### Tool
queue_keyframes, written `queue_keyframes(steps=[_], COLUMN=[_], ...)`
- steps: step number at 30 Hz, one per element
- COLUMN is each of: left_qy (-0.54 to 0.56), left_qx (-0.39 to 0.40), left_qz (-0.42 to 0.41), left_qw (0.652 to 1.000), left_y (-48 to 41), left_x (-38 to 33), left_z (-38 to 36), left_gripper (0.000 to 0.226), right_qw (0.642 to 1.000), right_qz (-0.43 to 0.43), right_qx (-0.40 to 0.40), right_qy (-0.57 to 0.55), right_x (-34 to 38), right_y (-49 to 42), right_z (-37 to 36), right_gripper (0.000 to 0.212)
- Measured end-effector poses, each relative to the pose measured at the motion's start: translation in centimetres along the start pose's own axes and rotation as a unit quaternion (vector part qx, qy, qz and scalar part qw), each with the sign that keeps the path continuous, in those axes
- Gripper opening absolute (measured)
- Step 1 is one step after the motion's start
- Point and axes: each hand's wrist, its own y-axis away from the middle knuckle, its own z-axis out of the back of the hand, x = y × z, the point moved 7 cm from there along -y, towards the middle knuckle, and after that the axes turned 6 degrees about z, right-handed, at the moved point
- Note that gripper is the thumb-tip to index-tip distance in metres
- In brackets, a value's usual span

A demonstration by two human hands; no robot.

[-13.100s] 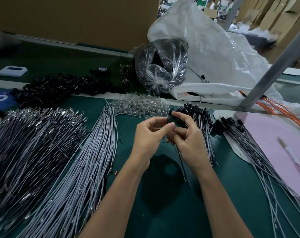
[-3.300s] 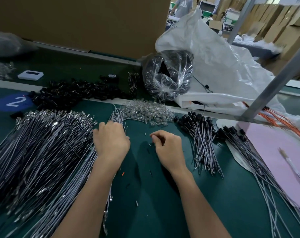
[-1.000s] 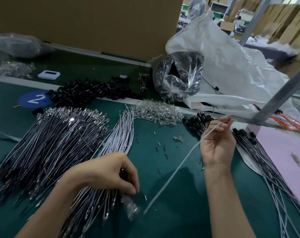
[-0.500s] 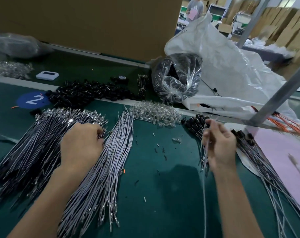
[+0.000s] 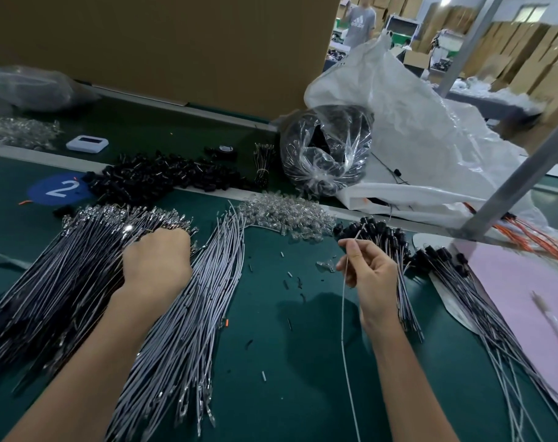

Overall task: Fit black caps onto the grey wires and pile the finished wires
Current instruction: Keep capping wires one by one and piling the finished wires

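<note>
Digit 2 on disc [image 5: 41, 192] beside caps [image 5: 163, 177]

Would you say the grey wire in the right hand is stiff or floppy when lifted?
Probably semi-floppy: below the right hand the grey wire trails in a slight curve. Likely light, since a fingertip pinch carries it. The short tip above stands straight.

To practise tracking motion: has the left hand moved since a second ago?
Yes. The left hand moved away from the person and leftward, off the light grey wires to the far end of the dark wire pile.
</note>
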Motion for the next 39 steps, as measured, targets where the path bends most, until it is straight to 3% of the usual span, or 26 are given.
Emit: queue_keyframes(steps=[10,17,19,21,23,26,32,39], left_qy=[0.058,0.160,0.223,0.304,0.341,0.323,0.251,0.159], left_qx=[0.024,-0.076,-0.123,-0.163,-0.136,-0.067,0.001,0.028], left_qz=[0.007,0.000,-0.045,-0.146,-0.250,-0.343,-0.391,-0.440], left_qw=[0.998,0.984,0.966,0.927,0.896,0.880,0.886,0.883], left_y=[0.0,1.5,2.5,4.6,6.9,9.1,10.4,11.7], left_x=[0.4,-0.1,-1.0,-3.1,-5.9,-9.6,-13.3,-15.2], left_z=[0.3,4.8,6.5,8.3,8.7,6.4,1.4,0.3], left_gripper=[0.015,0.011,0.010,0.008,0.011,0.022,0.033,0.033], right_qw=[1.000,1.000,0.999,0.996,0.991,0.979,0.966,0.965], right_qz=[-0.001,-0.022,-0.041,-0.068,-0.099,-0.142,-0.183,-0.199], right_qx=[0.013,0.015,0.022,0.034,0.053,0.090,0.099,0.121], right_qy=[0.003,0.001,-0.009,-0.036,-0.069,-0.116,-0.156,-0.121], right_x=[-0.1,-0.2,-0.3,-0.4,-0.5,-0.7,-1.2,-1.3], right_y=[0.0,0.1,0.2,0.4,0.5,0.9,1.1,1.3], right_z=[-0.3,-0.3,-0.5,-0.8,-1.1,-1.9,-2.3,-2.5], right_gripper=[0.017,0.017,0.018,0.016,0.014,0.019,0.020,0.023])
